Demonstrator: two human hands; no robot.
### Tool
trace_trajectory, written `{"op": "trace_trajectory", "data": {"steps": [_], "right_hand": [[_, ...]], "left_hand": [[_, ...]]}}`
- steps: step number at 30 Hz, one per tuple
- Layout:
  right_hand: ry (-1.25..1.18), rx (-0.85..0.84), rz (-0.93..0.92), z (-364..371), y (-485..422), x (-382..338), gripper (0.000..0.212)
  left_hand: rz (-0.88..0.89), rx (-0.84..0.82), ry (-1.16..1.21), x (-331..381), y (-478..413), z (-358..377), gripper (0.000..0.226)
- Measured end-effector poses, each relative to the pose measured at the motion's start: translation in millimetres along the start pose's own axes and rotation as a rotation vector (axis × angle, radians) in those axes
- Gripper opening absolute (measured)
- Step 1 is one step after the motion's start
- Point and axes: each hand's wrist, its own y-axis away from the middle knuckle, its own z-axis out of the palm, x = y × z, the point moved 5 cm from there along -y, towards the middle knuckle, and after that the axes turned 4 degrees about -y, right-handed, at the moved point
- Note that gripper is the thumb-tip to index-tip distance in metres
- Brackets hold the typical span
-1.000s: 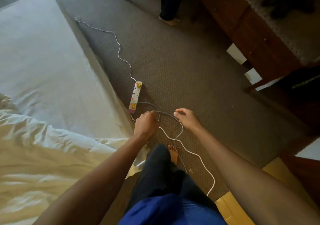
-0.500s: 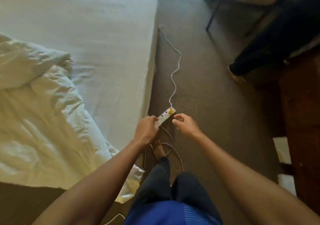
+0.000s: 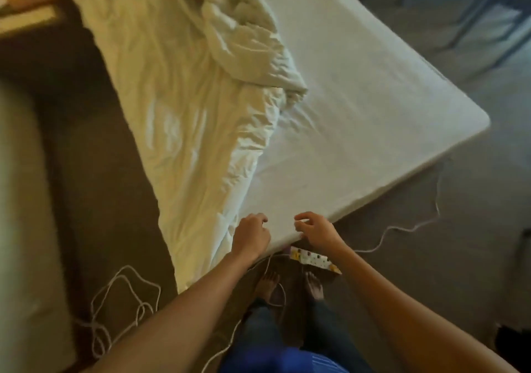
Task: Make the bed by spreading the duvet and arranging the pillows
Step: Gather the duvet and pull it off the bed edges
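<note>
Right, both grips are down at the near edge of the bed [image 3: 359,99], and I am looking along it from above. The left grip [image 3: 251,236] sits knuckles-up where the duvet [image 3: 186,114] meets the bare sheet, fingers curled under. The right grip [image 3: 316,230] is just beside it, fingertips bent onto the sheet at the mattress edge. The fingers hide what is beneath them, so I cannot tell whether either has pinched cloth, a cable or nothing.

The duvet lies bunched along the left half of the bed. It is twisted into a ridge at the far end, and its near corner spills over the side towards the floor. The right half of the bed is bare sheet. I see no pillows from here.

I judge the duvet soft, limp and light for its bulk. It will sag and fold wherever it is not held, and a one-point hold would only drag a rope of it across. I would take it by the hem with the grips well apart, ideally at two corners, then lift and pull towards the bare side.

Down by my feet lie a power strip [image 3: 314,259] and a loose cable [image 3: 138,306], which the hanging corner could snag.
</note>
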Motion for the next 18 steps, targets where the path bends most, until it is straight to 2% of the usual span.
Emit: {"op": "trace_trajectory", "data": {"steps": [4,8,11,15,18], "right_hand": [[0.19,-0.178,-0.082,7.1,-18.2,-16.4,0.027],[0.352,-0.282,-0.185,22.4,-26.7,-20.9,0.027],[0.509,-0.373,-0.256,42.6,-26.0,-12.9,0.027],[0.683,-0.504,-0.339,80.3,-39.1,17.5,0.025],[0.677,-0.527,-0.249,109.9,-64.4,45.1,0.022]], "left_hand": [[-0.226,0.13,0.134,-17.7,20.5,6.3,0.041],[-0.418,0.202,0.248,-33.8,50.9,31.9,0.044],[-0.502,0.254,0.276,-44.6,77.2,61.8,0.039],[-0.606,0.233,0.299,-68.0,86.5,109.3,0.041],[-0.646,0.196,0.356,-85.6,73.0,144.7,0.048]]}}
